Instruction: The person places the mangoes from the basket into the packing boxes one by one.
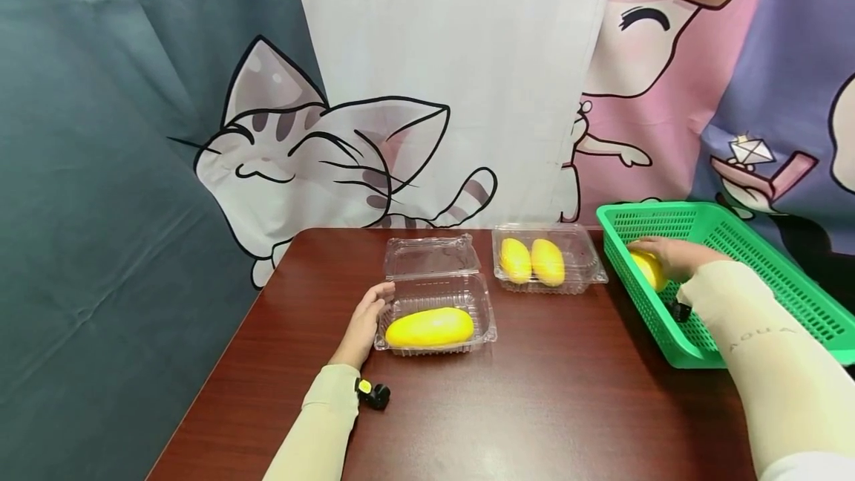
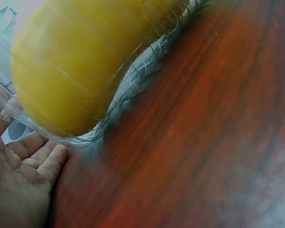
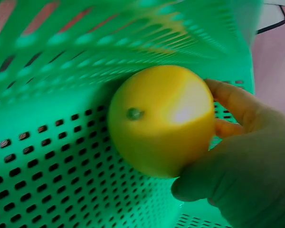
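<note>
Right wrist view: your right hand point(image 3: 247, 152) grasps a round yellow fruit point(image 3: 156, 123), thumb and fingers curled about one side. Its skin is smooth and glossy, with a small dark stem spot facing away from your fingers; the perforated green basket point(image 1: 688, 356) surrounds them. Your left hand point(image 1: 364, 321) has loosely extended fingers touching a clear container point(image 1: 434, 288), a long yellow fruit point(image 1: 430, 327) lying inside, just beside them. Faint letters on your right sleeve point(image 1: 761, 347) seem to read "AQUA".
</note>
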A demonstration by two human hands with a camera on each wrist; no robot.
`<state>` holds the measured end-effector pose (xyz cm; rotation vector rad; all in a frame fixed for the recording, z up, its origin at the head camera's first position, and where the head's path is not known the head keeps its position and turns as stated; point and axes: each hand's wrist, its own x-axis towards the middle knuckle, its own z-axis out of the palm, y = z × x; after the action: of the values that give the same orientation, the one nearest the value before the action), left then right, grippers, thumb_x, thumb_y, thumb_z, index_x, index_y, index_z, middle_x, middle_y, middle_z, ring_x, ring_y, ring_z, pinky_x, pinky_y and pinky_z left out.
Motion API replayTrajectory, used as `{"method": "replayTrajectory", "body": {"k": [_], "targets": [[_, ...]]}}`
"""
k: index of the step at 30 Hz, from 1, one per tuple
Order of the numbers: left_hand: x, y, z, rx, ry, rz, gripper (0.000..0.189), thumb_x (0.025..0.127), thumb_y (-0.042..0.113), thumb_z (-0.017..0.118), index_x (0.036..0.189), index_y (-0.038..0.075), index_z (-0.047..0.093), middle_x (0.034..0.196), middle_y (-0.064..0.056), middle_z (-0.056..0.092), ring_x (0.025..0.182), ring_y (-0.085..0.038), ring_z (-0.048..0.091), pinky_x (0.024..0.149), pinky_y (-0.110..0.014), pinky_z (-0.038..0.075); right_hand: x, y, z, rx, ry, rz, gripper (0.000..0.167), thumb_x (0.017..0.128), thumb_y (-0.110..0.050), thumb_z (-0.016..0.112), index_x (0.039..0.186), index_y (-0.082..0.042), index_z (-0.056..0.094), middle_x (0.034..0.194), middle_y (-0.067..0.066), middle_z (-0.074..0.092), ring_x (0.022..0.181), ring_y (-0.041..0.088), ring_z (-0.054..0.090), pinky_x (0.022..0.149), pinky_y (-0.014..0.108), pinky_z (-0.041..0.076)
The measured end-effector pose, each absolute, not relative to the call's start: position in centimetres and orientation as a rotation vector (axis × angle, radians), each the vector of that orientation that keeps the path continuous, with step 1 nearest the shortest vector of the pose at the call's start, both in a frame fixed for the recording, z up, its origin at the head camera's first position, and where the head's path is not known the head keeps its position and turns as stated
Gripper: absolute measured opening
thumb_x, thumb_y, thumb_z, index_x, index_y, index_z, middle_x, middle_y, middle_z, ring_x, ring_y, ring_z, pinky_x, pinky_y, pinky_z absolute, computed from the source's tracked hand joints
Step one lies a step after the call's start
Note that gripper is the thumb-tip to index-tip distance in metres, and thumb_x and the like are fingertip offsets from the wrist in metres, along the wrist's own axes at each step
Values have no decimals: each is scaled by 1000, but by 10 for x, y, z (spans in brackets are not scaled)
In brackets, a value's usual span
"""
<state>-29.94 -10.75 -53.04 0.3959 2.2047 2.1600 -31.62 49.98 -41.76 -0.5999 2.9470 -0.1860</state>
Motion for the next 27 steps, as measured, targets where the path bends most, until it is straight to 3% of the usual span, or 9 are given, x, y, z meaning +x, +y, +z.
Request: {"method": "replayTrajectory", "body": {"k": [4,7,12,16,19,23,27], "targets": [[-299,-107,-530,391,2199,2162,42,107,5,30,144,-7,44,150,-26,42,140,-42,38,115,-57,29,-318,499,-417,-606,2964,-145,81,60,8,87,134,7,54,131,38,50,113,58,53,88,63,50],[-300,-107,-529,375,2198,2166,42,107,5,30,144,-6,44,150,-26,42,140,-41,38,116,-57,29,-320,500,-416,-553,2961,-174,73,61,10,85,127,7,54,113,28,59,95,42,59,77,51,53],[-301,-108,-527,353,2169,2166,42,106,0,28,144,-9,42,151,-29,40,141,-44,36,116,-58,27,-317,505,-417,-307,2856,-326,56,71,5,79,113,4,43,88,15,53,75,28,52,63,38,49],[-301,-108,-526,363,2141,2161,42,106,-3,26,144,-11,40,151,-33,36,142,-48,32,117,-60,25,-309,508,-413,-189,2863,-307,58,69,-6,86,110,1,45,86,15,55,73,29,53,60,39,48],[-301,-108,-527,367,2145,2161,42,107,-1,26,145,-10,41,152,-32,37,142,-47,33,117,-59,26,-304,510,-409,-153,2887,-283,65,66,-13,90,115,1,50,87,17,59,74,32,54,60,42,48],[-301,-107,-528,381,2173,2161,42,107,3,29,145,-7,43,152,-27,40,142,-42,36,116,-56,28,-300,514,-412,-138,2868,-338,77,63,-13,91,128,0,51,94,19,60,80,34,54,63,43,48],[-300,-107,-530,396,2199,2154,42,108,5,29,145,-6,43,152,-26,41,141,-41,37,116,-57,28,-302,520,-423,-201,2852,-426,84,60,-7,90,128,10,43,99,23,58,84,34,55,67,44,49]]}}
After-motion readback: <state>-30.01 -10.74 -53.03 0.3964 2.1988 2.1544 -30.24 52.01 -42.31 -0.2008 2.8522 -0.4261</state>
